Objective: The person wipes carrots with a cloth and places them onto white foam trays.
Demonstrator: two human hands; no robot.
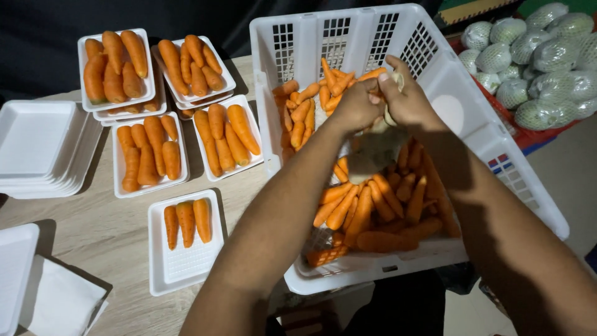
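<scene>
Currently, we hold both hands over the white crate (472,118): the left hand (356,107) and right hand (407,96) are closed together on a pale cloth (373,152), which hangs above the loose carrots (373,211). On the table (106,249), four trays (146,152) are filled; the nearest tray (180,261) carries three carrots, and the empty tray stack (37,149) remains unfilled.

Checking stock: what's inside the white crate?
The crate holds loose carrots. Both hands, left hand and right hand, and a cloth cover the middle, so what lies beneath is hidden.
</scene>
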